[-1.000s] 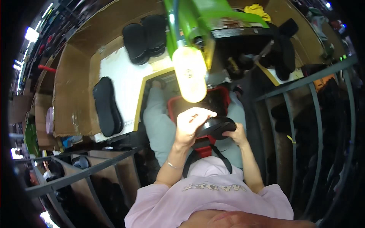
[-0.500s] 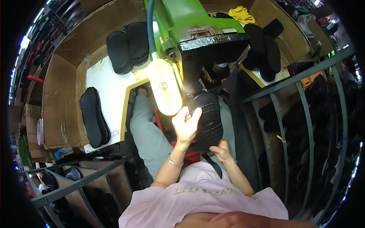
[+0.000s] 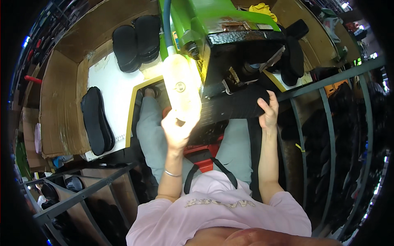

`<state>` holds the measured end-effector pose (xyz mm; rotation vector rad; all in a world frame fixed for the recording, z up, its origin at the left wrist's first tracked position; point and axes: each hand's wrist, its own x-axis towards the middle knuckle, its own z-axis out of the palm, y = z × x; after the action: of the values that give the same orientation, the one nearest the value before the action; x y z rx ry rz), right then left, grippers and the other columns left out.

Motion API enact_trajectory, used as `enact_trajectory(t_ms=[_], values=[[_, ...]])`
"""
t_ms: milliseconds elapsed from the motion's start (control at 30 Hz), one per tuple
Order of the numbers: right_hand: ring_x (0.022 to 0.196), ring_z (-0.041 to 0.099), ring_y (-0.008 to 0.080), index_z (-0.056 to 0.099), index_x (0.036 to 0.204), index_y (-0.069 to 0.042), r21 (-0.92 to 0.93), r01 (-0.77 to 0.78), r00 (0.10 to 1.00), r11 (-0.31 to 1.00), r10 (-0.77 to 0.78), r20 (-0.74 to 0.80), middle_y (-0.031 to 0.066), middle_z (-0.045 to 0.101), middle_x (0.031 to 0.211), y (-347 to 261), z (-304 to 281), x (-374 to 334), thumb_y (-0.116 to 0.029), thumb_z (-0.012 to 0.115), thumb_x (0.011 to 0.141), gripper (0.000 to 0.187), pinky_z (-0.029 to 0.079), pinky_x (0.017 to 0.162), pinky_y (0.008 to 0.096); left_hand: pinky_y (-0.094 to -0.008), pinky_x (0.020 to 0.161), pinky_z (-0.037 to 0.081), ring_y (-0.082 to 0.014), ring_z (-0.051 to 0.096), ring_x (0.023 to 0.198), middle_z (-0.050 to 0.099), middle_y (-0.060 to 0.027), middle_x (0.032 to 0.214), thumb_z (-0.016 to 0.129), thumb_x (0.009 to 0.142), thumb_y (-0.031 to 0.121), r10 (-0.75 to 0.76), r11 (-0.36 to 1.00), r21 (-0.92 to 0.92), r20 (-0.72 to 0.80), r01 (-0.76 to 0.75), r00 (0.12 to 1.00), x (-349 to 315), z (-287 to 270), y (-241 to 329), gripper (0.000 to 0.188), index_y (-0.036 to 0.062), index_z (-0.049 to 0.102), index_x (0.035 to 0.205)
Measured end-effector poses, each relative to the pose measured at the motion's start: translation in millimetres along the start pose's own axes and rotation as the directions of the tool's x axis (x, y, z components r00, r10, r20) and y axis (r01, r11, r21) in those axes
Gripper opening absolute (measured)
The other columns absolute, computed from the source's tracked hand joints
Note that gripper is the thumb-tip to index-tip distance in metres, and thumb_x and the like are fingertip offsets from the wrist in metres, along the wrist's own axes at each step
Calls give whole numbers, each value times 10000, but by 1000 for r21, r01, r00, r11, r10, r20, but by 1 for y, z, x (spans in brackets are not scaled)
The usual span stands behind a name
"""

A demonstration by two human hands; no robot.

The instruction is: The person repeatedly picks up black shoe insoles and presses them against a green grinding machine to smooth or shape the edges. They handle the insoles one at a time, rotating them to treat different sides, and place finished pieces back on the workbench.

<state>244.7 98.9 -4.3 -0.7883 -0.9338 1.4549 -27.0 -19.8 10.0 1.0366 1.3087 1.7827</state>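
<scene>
A black shoe sole (image 3: 232, 107) lies crosswise above my lap, just under the dark working head of a green machine (image 3: 242, 39). My left hand (image 3: 178, 129) is closed around its left end, in strong glare below the bright lamp (image 3: 180, 88). At the other end, my right hand (image 3: 268, 110) grips the sole with its thumb on the near face and its fingers along the edge. The sole's far side is in shadow, and the machine's head hides part of it.
Black soles (image 3: 137, 43) are stacked on the white, yellow-edged table (image 3: 102, 78), with another pair (image 3: 97, 121) further left. More soles (image 3: 292, 61) stand at right near a yellow cloth (image 3: 262, 10). Cardboard walls (image 3: 63, 110) surround the table. Metal racks (image 3: 328, 106) flank me.
The sole has turned from lengthwise to crosswise and moved up toward the machine. My right hand has gone up and outward; my left has shifted left, below the lamp.
</scene>
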Motion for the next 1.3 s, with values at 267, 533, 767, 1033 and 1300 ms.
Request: enact_trajectory(t_ms=[267, 533, 767, 1033, 1300], values=[[854, 621, 108, 596, 1017, -7, -229, 68, 964, 971, -5, 266, 58, 667, 937, 21, 77, -6, 8, 790, 718, 356, 504, 784, 250, -278, 848, 481, -154, 616, 897, 654, -95, 1017, 699, 798, -36, -285, 932, -277, -162, 234, 945, -46, -84, -3, 282, -64, 591, 1057], [803, 620, 143, 582, 973, -28, -399, 311, 947, 863, -245, 207, 53, 651, 892, 55, 116, -20, -126, 911, 611, 499, 507, 755, 285, -235, 733, 502, -85, 621, 786, 695, -38, 890, 754, 772, 43, -223, 968, 150, 153, 201, 963, -24, 0, 13, 222, -27, 677, 969], [953, 615, 187, 604, 1118, 35, -344, -347, 873, 873, 434, 222, 82, 659, 1003, 88, 24, -113, -153, 807, 738, 471, 478, 898, 338, -225, 711, 499, -96, 608, 776, 668, -46, 897, 717, 814, -7, -7, 992, 129, 70, -2, 997, -7, 39, -27, 221, -36, 648, 1022], [580, 593, 72, 458, 1327, -17, 43, -352, 860, 935, 342, -379, 44, 634, 912, 45, -49, -82, -156, 673, 858, 535, 295, 309, 171, -239, 755, 504, -112, 602, 874, 652, -71, 985, 729, 791, -48, -116, 964, -237, 17, 116, 993, -24, 51, -21, 323, -41, 615, 1092], [497, 541, 34, 575, 1098, -23, -169, -164, 976, 972, 185, 116, 38, 633, 855, -28, 21, 41, -111, 655, 882, 246, 287, 295, 167, -275, 714, 505, -147, 628, 739, 680, -61, 833, 818, 693, 37, 139, 966, 203, 98, -157, 985, 22, 6, 24, 262, -3, 665, 901]])
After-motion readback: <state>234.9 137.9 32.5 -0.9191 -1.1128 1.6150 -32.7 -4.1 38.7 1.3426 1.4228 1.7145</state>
